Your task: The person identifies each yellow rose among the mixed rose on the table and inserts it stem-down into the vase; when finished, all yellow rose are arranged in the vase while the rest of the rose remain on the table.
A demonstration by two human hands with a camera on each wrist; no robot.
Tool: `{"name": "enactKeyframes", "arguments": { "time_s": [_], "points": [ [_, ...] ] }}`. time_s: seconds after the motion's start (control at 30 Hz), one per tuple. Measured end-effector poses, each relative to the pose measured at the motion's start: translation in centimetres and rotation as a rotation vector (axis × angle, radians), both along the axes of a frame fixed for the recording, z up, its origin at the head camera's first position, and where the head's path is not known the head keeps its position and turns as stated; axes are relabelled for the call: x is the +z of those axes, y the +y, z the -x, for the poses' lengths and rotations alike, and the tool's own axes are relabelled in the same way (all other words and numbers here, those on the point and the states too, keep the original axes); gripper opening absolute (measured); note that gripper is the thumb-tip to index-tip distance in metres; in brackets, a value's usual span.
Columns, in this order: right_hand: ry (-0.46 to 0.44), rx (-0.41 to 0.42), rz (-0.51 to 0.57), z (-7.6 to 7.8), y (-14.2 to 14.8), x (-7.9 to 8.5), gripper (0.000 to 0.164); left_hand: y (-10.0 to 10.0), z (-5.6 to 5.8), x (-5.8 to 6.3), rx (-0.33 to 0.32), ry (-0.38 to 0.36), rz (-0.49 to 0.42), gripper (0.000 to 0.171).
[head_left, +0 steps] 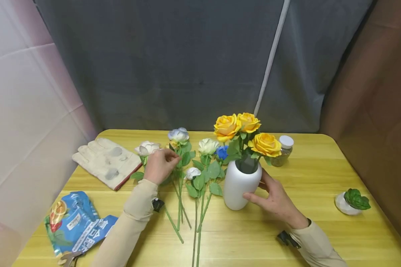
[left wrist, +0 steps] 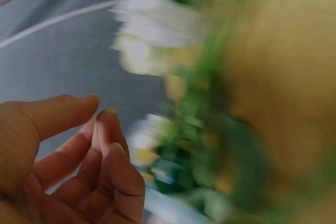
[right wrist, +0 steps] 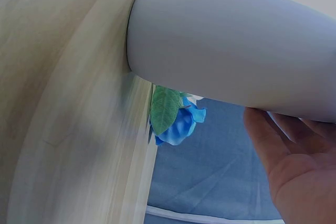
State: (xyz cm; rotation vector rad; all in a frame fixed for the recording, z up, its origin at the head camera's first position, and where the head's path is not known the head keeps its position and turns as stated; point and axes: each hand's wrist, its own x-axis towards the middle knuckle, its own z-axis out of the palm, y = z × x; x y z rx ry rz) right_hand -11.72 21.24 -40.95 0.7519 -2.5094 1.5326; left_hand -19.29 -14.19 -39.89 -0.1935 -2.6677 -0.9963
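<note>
A white vase [head_left: 238,187] stands upright on the table with several yellow roses [head_left: 265,144] in its mouth. My right hand [head_left: 280,200] holds the vase from its right side, thumb in front and fingers behind. In the right wrist view those fingers touch the wall of the vase [right wrist: 226,45]. Over the loose flowers hovers my left hand [head_left: 161,165], its fingers loosely bent with nothing between them in the left wrist view. Nearby lie a white flower [head_left: 147,148], a pale blue flower [head_left: 178,135], a cream flower [head_left: 208,147] and a blue flower [head_left: 222,152].
At the left lie work gloves [head_left: 103,159], a blue printed bag [head_left: 77,222] and scissors [head_left: 70,257], partly cut off by the frame. A white-lidded jar [head_left: 283,152] stands behind the vase. Far right is a small potted succulent [head_left: 352,201]. Grey fabric [head_left: 173,66] hangs behind the table.
</note>
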Motion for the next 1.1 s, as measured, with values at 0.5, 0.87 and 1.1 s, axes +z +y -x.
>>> {"name": "enactKeyframes", "arguments": {
  "time_s": [0.5,0.87,1.1],
  "points": [
    [-0.004,-0.002,0.014,-0.3,-0.1,-0.4,0.071,-1.5,-1.8,-3.6,0.033,-0.313,0.043,0.026],
    [-0.001,-0.004,0.004,-0.1,0.0,-0.1,0.070,-1.3,-1.2,-3.2,0.032,-0.334,0.073,0.025],
    [-0.007,-0.012,-0.004,-0.1,0.0,0.0,0.071,-2.3,-0.9,-2.5,-0.035,-0.406,-0.080,0.025]
  ]
}}
